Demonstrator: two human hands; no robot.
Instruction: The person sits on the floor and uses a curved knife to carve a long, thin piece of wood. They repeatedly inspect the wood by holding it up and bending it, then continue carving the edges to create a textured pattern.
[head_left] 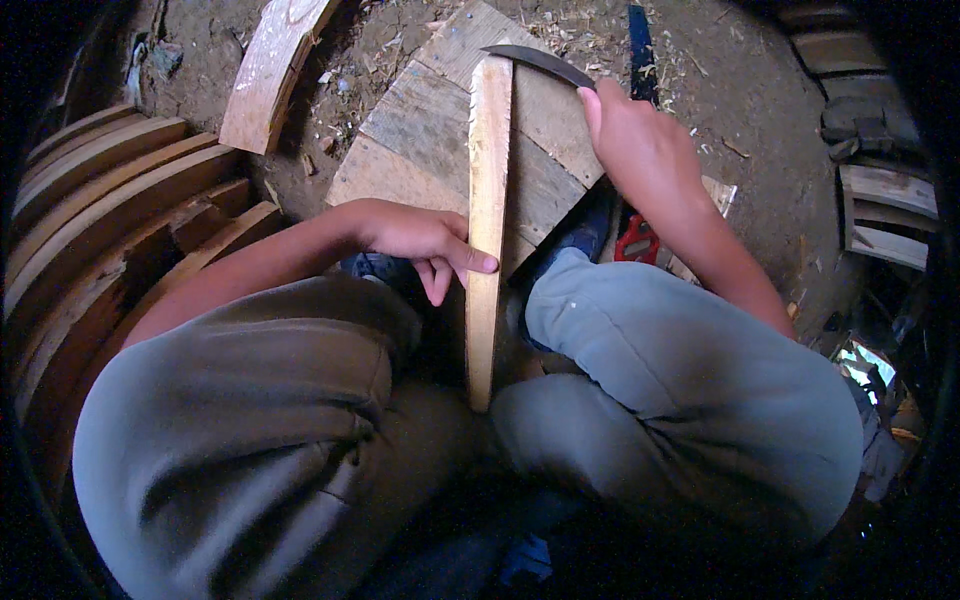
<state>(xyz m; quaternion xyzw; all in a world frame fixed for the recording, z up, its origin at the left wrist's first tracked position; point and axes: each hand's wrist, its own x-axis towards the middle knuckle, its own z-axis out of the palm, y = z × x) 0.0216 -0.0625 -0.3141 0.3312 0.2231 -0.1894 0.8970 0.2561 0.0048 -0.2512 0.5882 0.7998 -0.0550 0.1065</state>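
Strip, frame centre: near end between your knees, long axis running almost straight up the frame. Your left hand pinches it around mid-length, thumb on top. Your right hand, upper right, is nearer the far end, grip wrapped round the handle; curved blade crosses there, contact unclear. Board beneath.

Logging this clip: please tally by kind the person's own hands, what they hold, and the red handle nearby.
Hands: 2 (left hand, right hand)
Held wooden strip: 1
Held curved blade: 1
Red handle: 1
Total: 5
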